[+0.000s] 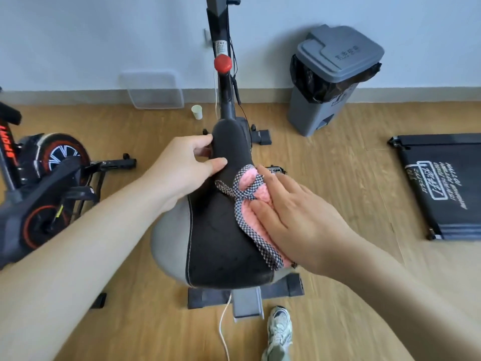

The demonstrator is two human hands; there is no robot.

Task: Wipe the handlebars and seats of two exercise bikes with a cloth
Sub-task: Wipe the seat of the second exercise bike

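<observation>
Under your right grip [294, 217] the cloth [250, 177] is fluffy pink fleece with woven checked edging; the seat [216, 243] beneath it looks matt black. Beyond the grip, the floor [338, 157] is smooth wood-grain.

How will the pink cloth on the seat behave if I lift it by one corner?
Probably floppy: the cloth lies bunched and folded under the right hand, following the curve of the seat. It is likely light, since it looks thin and fluffy. Its fuzzy pile should grip rather than slide on the seat.
</observation>
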